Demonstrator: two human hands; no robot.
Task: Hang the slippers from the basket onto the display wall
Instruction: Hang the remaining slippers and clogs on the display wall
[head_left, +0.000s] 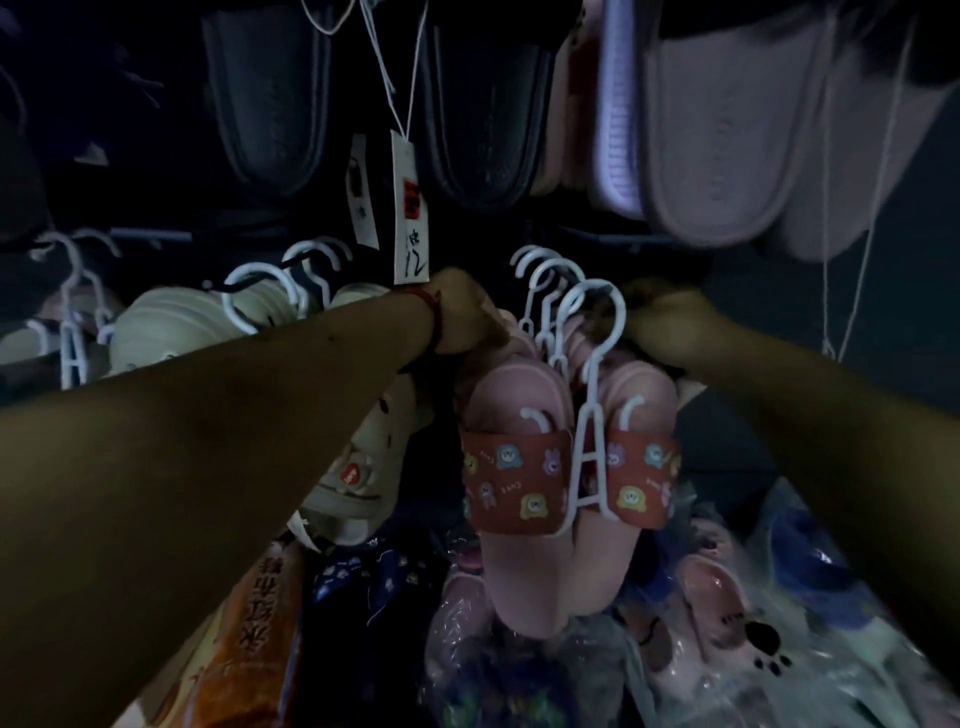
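Observation:
A pair of pink slippers (519, 561) with red cartoon-print straps hangs on a white plastic hanger (589, 415) in the middle of the view. Behind it, more pink pairs sit bunched on white hangers (543, 280). My left hand (462, 322) grips the top of the pink slippers from the left. My right hand (660, 332) grips the bunch from the right, fingers hidden behind the slippers. The scene is dark.
Black slippers (270, 104) and grey-lilac slippers (727, 145) hang above with white price tags (410, 208). Cream slippers on hangers (156, 332) sit at left. Below lie plastic-wrapped slippers (727, 613) and an orange bag (249, 634).

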